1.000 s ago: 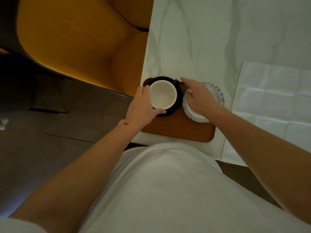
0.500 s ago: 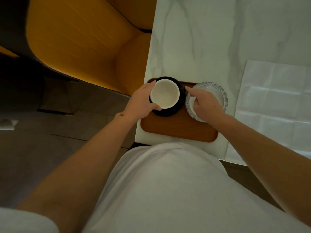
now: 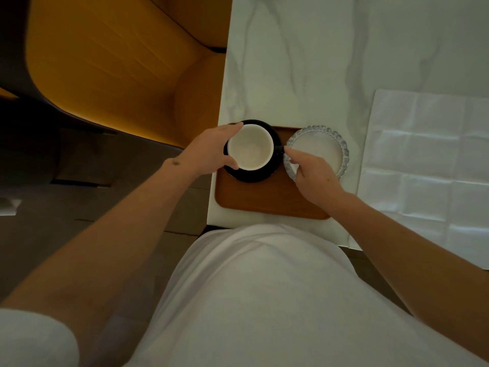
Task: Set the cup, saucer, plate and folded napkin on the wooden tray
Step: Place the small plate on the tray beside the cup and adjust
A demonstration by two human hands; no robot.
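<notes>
While the left hand [image 3: 209,152] curls its fingers and thumb round the white cup [image 3: 250,147], the cup sits inside that grip on the dark saucer [image 3: 275,169], and the saucer rests on the far left part of the wooden tray [image 3: 264,200]. Just to the right of this grip, the right hand [image 3: 315,178] pinches the near left rim of the scalloped glass plate [image 3: 321,148], forefinger reaching toward what looks like the cup's handle; whether it touches is unclear. The plate lies partly on the tray's far right corner, seemingly overhanging its edge onto the marble table [image 3: 291,62]. Well to the right of both grips, a creased white napkin [image 3: 428,160] lies spread flat on the table, not yet folded onto the tray.

To finish this step well, I judge the left hand should steady the cup centred on the saucer while the right slides the plate inward until it sits wholly inside the tray, leaving the near strip free for the napkin.
</notes>
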